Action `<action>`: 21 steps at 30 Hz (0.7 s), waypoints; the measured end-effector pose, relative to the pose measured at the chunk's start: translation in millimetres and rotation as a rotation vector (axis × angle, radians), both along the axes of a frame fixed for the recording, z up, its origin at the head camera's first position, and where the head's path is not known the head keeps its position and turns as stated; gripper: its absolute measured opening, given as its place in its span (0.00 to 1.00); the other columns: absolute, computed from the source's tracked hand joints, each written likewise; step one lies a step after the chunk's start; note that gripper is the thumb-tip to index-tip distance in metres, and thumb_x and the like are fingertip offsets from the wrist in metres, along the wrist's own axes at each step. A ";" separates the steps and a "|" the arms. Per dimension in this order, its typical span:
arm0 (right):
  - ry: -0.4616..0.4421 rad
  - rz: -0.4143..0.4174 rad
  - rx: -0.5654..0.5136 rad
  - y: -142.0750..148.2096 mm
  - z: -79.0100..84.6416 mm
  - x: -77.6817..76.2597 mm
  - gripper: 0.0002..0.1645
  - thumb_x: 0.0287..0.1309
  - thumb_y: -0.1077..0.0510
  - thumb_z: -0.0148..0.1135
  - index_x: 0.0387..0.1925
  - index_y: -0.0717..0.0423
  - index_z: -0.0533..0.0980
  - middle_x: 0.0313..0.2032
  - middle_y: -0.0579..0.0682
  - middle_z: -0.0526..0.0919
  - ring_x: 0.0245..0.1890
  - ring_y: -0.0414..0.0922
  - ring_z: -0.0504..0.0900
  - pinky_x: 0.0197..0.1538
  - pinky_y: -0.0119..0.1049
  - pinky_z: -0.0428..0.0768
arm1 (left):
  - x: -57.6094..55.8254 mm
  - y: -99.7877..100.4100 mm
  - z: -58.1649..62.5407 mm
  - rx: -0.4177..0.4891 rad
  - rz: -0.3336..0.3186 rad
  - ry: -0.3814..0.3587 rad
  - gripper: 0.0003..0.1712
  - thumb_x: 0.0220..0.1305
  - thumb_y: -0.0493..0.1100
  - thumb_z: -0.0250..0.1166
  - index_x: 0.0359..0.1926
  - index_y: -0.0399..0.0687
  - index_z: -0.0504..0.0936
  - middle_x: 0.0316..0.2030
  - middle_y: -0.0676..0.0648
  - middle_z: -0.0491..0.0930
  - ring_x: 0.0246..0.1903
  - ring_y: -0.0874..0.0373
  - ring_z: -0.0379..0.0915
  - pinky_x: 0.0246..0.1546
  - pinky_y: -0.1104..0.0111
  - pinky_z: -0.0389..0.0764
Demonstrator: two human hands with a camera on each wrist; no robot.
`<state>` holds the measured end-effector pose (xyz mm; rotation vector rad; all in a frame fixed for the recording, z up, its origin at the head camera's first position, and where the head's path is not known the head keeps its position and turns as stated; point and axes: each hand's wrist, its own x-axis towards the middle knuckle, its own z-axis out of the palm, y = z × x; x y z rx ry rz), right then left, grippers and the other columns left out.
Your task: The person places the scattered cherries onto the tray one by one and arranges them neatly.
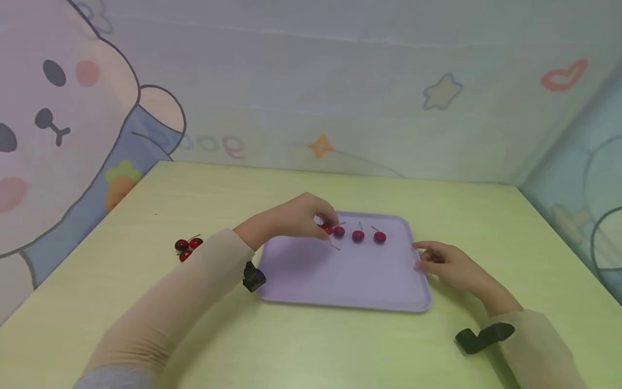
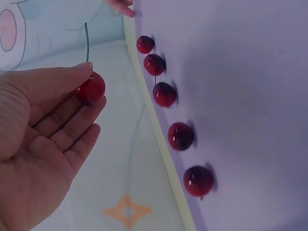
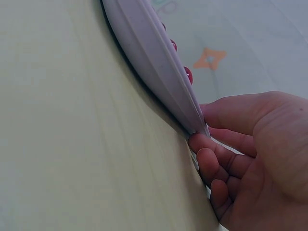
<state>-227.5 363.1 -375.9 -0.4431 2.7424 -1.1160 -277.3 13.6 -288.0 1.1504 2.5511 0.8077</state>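
Observation:
My left hand [image 1: 303, 215] is above the far left part of a lilac tray [image 1: 350, 275]. Between its thumb and fingers it pinches a red cherry [image 2: 94, 90], whose thin green stem sticks out past the thumb. Several more cherries [image 1: 358, 235] lie in a row along the tray's far side, some with stems showing; the left hand covers part of that row in the head view. At the tray's right side, my right hand [image 1: 452, 263] grips the rim [image 3: 195, 113] between thumb and curled fingers.
A small cluster of cherries [image 1: 186, 248] rests on the pale yellow-green table [image 1: 320, 346], left of the tray and beside the left sleeve [image 1: 180, 302]. Behind the table hangs a cloth backdrop [image 1: 350, 97] with cartoon prints.

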 end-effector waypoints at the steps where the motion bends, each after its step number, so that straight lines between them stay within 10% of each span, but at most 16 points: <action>1: 0.004 0.005 -0.001 -0.6 0.3 -0.2 0.31 0.62 0.56 0.62 0.62 0.67 0.68 0.36 0.51 0.78 0.33 0.40 0.71 0.34 0.29 0.70 | 0.0 3.3 -1.0 -0.004 -0.005 -0.004 0.14 0.56 0.33 0.67 0.45 0.40 0.85 0.40 0.49 0.83 0.45 0.58 0.77 0.52 0.63 0.76; 21: -0.019 0.011 -0.023 -6.3 1.6 -0.5 0.30 0.62 0.58 0.62 0.62 0.67 0.68 0.36 0.52 0.78 0.34 0.42 0.71 0.35 0.29 0.71 | 2.9 77.4 -24.2 -0.082 -0.135 -0.025 0.13 0.57 0.32 0.66 0.44 0.39 0.84 0.37 0.50 0.81 0.39 0.60 0.73 0.41 0.76 0.74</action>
